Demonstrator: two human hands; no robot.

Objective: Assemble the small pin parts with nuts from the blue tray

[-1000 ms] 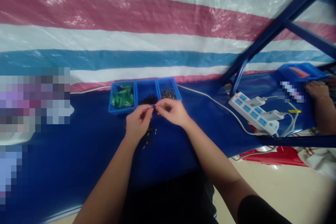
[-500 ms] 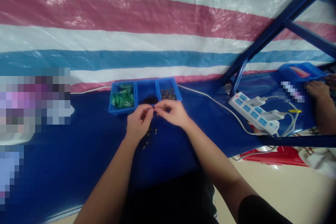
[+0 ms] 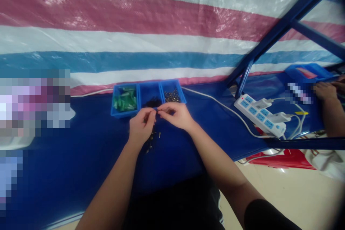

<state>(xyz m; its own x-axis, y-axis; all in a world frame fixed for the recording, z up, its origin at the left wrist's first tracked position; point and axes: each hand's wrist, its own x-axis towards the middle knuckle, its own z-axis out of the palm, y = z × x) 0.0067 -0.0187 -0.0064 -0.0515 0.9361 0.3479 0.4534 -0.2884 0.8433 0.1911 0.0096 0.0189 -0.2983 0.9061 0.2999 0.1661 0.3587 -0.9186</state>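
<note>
Pinching a tiny part, too small to make out, your left hand point(image 3: 140, 126) and right hand point(image 3: 175, 115) meet fingertip to fingertip just above the blue tabletop point(image 3: 81, 158), each grip pressed tight on it, with a little scatter of small metal pieces point(image 3: 152, 139) lying right under your left hand. Just beyond your knuckles sits the blue three-compartment tray point(image 3: 147, 97), green parts left, dark bits middle, metal bits right; farther right lies a white power strip point(image 3: 260, 115), and another person's hand point(image 3: 325, 90) works by a blue bin point(image 3: 308, 73).
</note>
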